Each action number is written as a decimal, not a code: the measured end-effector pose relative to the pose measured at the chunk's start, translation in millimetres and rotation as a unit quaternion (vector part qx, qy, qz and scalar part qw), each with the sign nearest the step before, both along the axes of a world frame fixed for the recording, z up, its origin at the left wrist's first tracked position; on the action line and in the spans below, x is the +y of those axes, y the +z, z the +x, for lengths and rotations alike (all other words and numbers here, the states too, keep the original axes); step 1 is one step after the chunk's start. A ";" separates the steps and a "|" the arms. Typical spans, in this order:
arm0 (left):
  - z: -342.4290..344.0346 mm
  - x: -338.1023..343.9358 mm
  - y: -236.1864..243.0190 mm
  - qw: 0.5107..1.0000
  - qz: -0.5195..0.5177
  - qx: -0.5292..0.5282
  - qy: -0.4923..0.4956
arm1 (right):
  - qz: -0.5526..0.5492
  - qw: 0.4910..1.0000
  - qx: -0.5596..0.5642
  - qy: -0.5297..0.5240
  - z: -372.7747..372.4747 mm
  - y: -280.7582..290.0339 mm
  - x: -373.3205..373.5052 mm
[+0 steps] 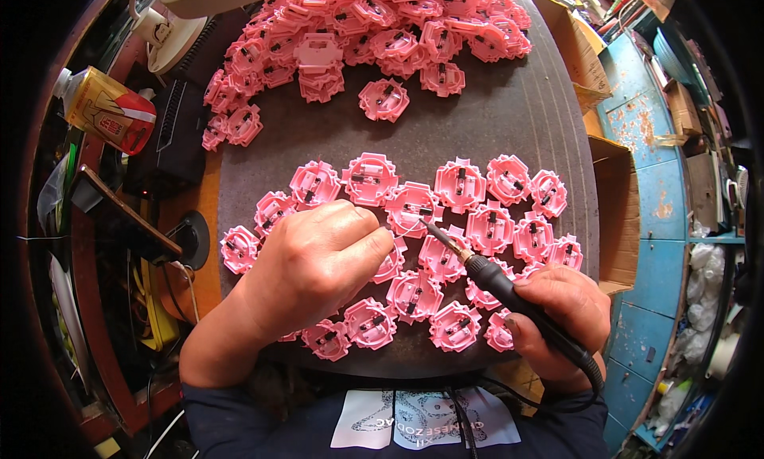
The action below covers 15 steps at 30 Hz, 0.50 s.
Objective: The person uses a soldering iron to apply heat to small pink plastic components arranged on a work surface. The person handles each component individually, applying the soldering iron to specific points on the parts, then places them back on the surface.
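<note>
Dark table [509, 117], blue cabinets [649, 196] to the right. Roughly twenty pink parts [460, 190] near the worker; heap [398, 44] behind too dense to count. Left hand [322, 244] pinches one thin wire [407, 234], right hand [567, 316] grips one soldering iron [497, 281], tip at a central part.

We record a fairly bright centre under diffuse light, apparently from above: the pink parts [371, 179] read crisp against the dark counter [493, 125], with soft shadows close about them. We note dimmer ground at left, where the black box [169, 129] loses detail, while the blue cabinet [656, 204] at right is well lit. Fisheye distortion bows the counter's long edges and the cabinet, fine detail softens outward, and black vignetting swallows the corners.
</note>
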<state>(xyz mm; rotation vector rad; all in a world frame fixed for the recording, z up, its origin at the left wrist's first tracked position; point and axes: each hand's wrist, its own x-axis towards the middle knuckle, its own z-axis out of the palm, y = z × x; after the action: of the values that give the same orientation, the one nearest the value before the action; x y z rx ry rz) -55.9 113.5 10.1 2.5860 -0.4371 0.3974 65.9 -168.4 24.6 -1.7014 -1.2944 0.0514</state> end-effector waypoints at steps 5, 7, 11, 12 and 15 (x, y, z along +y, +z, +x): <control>0.5 0.8 -2.9 1.000 -0.008 0.005 0.002 | -0.004 1.000 0.007 -0.009 -1.1 0.2 -0.4; 0.0 0.6 -3.3 1.000 -0.006 -0.001 0.003 | -0.003 1.000 0.007 -0.013 -1.5 0.7 -0.1; -0.6 1.5 -1.8 1.000 -0.004 -0.002 0.005 | -0.007 1.000 0.008 -0.017 -2.3 1.5 -0.1; -0.7 1.9 -1.7 1.000 -0.006 0.002 0.005 | -0.009 1.000 0.008 -0.017 -2.4 2.0 -0.1; -0.1 2.0 -4.5 1.000 -0.008 -0.003 0.002 | -0.011 1.000 0.013 -0.021 -3.6 2.1 0.0</control>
<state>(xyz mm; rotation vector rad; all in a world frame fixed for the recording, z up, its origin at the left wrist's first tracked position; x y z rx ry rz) -56.0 115.5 5.6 2.5711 -0.4293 0.4096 62.3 -168.4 26.7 -1.7403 -1.2414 0.0632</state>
